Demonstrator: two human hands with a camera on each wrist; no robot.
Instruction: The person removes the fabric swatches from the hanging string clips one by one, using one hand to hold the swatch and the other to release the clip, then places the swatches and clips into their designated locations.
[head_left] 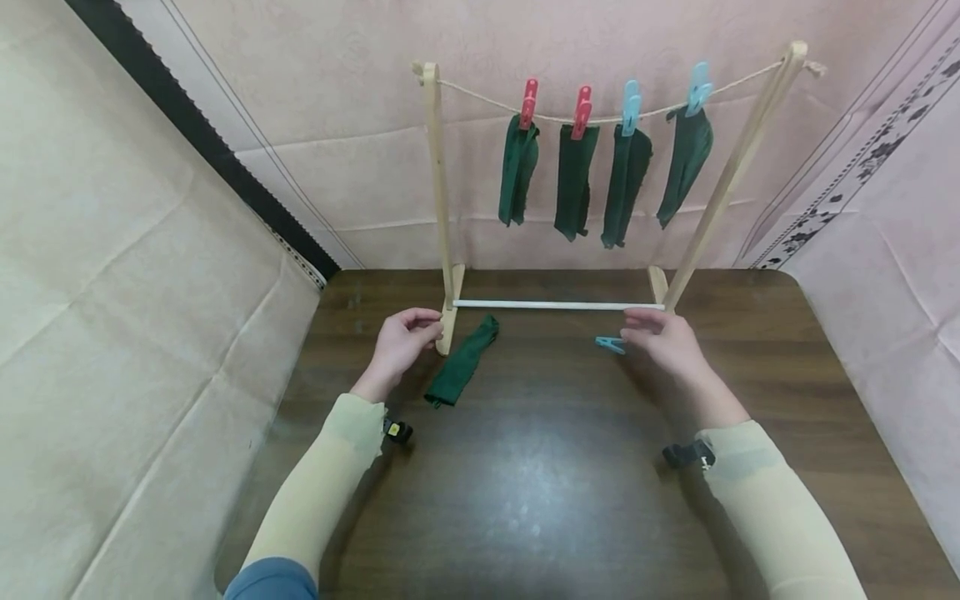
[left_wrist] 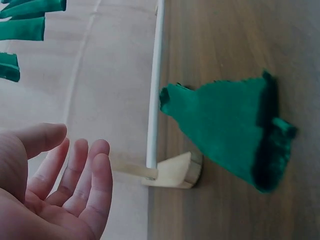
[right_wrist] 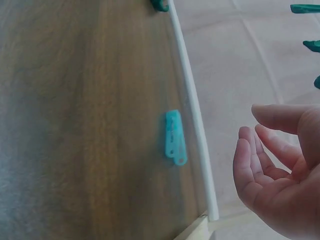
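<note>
My left hand [head_left: 405, 342] hovers by the left foot of a wooden drying stand, its fingers loosely bent around nothing in the left wrist view. Just right of it a dark green sock-like cloth piece [head_left: 462, 362] lies on the table. My right hand [head_left: 666, 340] is near the stand's right foot, thumb and fingers apart with nothing held in the right wrist view. Beside it on the table lies a light blue clothespin [right_wrist: 175, 137]. Several similar green cloth pieces [head_left: 576, 182] hang from the string [head_left: 487, 100], clipped by red clothespins [head_left: 529, 103] and blue clothespins [head_left: 631, 108].
Two wooden posts [head_left: 438, 167] hold up the string, joined low down by a white rod [head_left: 555, 305]. The stand is at the back of the brown wooden table [head_left: 540, 467]. Pale cloth [head_left: 337, 100] hangs behind and at both sides.
</note>
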